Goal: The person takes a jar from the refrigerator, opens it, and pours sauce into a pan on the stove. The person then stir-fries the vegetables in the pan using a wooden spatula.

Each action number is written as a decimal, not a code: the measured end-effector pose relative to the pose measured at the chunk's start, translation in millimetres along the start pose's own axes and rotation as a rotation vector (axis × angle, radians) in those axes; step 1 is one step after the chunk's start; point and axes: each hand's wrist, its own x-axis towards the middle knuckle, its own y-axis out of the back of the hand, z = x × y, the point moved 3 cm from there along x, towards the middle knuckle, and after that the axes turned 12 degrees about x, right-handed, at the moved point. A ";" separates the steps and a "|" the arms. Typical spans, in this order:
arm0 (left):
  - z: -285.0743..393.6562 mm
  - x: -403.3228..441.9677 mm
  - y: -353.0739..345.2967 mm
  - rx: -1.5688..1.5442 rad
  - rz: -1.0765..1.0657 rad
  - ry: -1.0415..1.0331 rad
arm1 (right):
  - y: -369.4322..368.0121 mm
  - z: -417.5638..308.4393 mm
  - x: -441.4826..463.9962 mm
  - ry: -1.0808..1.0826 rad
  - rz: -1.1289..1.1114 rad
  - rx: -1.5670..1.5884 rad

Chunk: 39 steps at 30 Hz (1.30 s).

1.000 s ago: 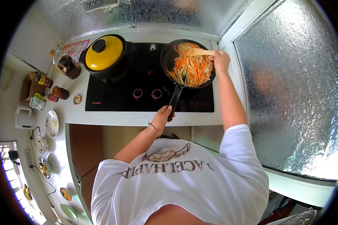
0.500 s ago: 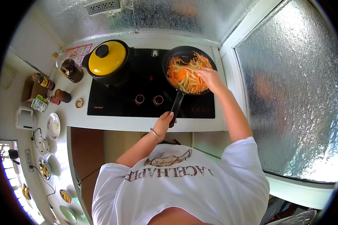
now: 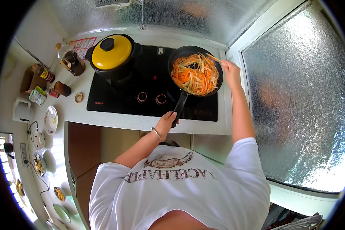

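So the right hand (image 3: pixel 232 73) has swung the tan wooden spatula (image 3: pixel 214 58) over to the round black frying pan's (image 3: pixel 173 57) right edge, still gripping it; left hand (image 3: pixel 167 122) keeps holding the handle.

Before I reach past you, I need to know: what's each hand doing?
Left hand: closed on the pan's handle.
Right hand: closed on a wooden utensil.

Socket strip (image 3: pixel 112 2) cut off above, frying pan (image 3: pixel 177 56) partly hidden under shreds (image 3: pixel 197 79)
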 end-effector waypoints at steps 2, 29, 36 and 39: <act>-1.4 0.8 0.3 -0.007 -0.005 0.001 | -16.6 15.5 5.6 -0.039 -0.044 0.033; -4.1 3.3 1.1 -0.034 -0.026 -0.004 | 12.4 13.5 -2.6 -0.392 0.040 0.035; -3.1 2.2 0.5 -0.020 -0.023 0.008 | 42.0 1.3 -12.0 -0.455 0.060 -0.009; -4.6 3.2 0.1 -0.019 -0.022 0.001 | 8.7 29.1 -19.2 -0.443 0.179 0.359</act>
